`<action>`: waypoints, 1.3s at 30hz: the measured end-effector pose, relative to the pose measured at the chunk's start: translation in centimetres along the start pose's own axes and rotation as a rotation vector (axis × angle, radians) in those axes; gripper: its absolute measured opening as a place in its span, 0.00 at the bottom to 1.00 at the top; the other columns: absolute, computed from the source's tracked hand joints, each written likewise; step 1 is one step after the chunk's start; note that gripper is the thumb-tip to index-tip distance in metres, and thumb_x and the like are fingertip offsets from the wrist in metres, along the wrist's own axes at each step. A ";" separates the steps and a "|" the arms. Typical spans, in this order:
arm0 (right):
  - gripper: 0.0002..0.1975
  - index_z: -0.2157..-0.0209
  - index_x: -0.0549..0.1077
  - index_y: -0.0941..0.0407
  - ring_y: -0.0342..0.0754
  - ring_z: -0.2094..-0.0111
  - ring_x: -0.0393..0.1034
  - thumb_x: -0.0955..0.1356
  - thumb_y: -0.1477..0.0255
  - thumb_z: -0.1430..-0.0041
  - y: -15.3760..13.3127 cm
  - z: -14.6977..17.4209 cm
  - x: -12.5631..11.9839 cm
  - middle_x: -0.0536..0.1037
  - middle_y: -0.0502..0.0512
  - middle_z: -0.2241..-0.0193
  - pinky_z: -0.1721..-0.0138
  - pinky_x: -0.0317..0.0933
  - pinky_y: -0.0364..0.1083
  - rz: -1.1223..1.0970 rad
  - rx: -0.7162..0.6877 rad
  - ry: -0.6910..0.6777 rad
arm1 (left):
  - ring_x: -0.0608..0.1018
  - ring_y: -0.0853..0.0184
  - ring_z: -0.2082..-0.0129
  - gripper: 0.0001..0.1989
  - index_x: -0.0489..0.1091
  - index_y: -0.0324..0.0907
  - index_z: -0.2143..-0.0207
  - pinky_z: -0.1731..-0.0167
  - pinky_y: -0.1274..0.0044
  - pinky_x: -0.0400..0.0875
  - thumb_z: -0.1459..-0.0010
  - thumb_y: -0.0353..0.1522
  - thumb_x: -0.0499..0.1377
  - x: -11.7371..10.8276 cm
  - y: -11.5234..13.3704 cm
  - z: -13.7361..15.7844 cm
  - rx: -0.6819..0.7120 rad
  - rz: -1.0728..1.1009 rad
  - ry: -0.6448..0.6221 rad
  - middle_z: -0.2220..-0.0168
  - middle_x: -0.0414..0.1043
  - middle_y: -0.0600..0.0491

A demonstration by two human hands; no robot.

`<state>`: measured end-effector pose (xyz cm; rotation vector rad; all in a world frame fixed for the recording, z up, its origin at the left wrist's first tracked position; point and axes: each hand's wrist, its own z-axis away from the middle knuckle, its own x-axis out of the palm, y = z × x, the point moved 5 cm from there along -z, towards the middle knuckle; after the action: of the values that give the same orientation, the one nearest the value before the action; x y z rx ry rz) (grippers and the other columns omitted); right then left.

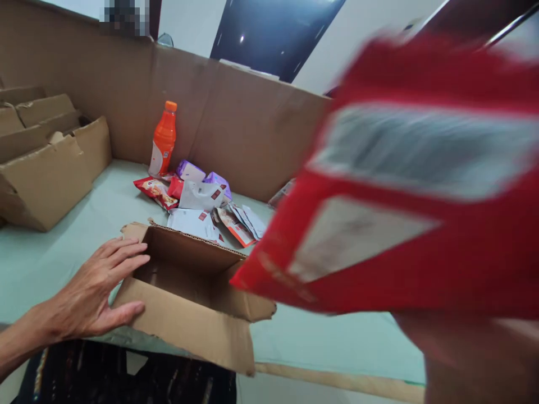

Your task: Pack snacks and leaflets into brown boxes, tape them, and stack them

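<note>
My left hand (99, 286) is open, fingers spread, at the left end of an open cardboard box (189, 331). Its fingertips reach the rim, and the thumb lies by the near flap. The part of the box's inside that shows holds nothing. On the right, close to the camera, a big red packet (379, 252) with pale label panels hangs tilted and smeared by motion. My right hand (471, 348) is under the packet's lower edge and carries it; its fingers are mostly hidden behind the packet.
Behind the box lie white packets (193, 224), a red snack bag (155, 191), purple packs (217, 182) and flat sachets (240, 221). An orange bottle (164, 137) stands upright there. More cardboard boxes (50, 174) sit at left. A tall cardboard wall (244, 129) closes the table's back.
</note>
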<state>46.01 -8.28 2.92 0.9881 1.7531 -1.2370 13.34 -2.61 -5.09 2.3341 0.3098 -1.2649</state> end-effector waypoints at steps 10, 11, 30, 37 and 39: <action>0.13 0.65 0.80 0.55 0.51 0.63 0.79 0.66 0.84 0.42 -8.0 -3.3 6.2 0.86 0.56 0.63 0.65 0.58 0.46 0.359 0.041 -0.530 | 0.75 0.42 0.38 0.42 0.51 0.37 0.30 0.37 0.52 0.70 0.37 0.48 0.62 0.2 -0.3 0.7 -0.084 -0.134 0.035 0.37 0.71 0.33; 0.13 0.64 0.81 0.56 0.53 0.62 0.80 0.66 0.84 0.41 -8.0 -3.6 6.6 0.86 0.57 0.61 0.66 0.58 0.46 0.405 0.058 -0.577 | 0.75 0.42 0.38 0.42 0.51 0.38 0.30 0.36 0.51 0.69 0.38 0.47 0.63 0.1 -0.3 0.6 -0.083 -0.149 0.034 0.36 0.71 0.34; 0.15 0.48 0.80 0.53 0.50 0.51 0.80 0.65 0.74 0.29 -4.8 -2.3 3.2 0.85 0.56 0.52 0.49 0.71 0.46 -0.166 -0.281 -0.285 | 0.84 0.54 0.56 0.14 0.78 0.43 0.53 0.48 0.64 0.76 0.37 0.41 0.67 1.1 5.1 -4.8 0.022 -0.055 -0.353 0.56 0.82 0.46; 0.19 0.42 0.77 0.57 0.56 0.42 0.75 0.67 0.74 0.33 4.5 -11.3 7.8 0.80 0.63 0.42 0.40 0.68 0.54 0.170 -0.056 -0.223 | 0.84 0.44 0.51 0.28 0.76 0.34 0.43 0.49 0.59 0.78 0.35 0.47 0.63 2.0 5.3 -4.0 0.166 -0.229 -0.399 0.48 0.81 0.34; 0.29 0.39 0.74 0.59 0.62 0.35 0.68 0.74 0.76 0.43 5.3 -13.3 12.5 0.74 0.69 0.37 0.35 0.62 0.59 0.219 -0.087 -0.302 | 0.84 0.44 0.51 0.30 0.76 0.35 0.43 0.48 0.58 0.78 0.35 0.50 0.60 2.9 4.6 -2.7 0.188 -0.260 -0.328 0.47 0.81 0.33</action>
<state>43.65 7.77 -6.97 0.8670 1.4132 -1.0963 18.81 -5.32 -4.86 2.2374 0.4080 -1.8464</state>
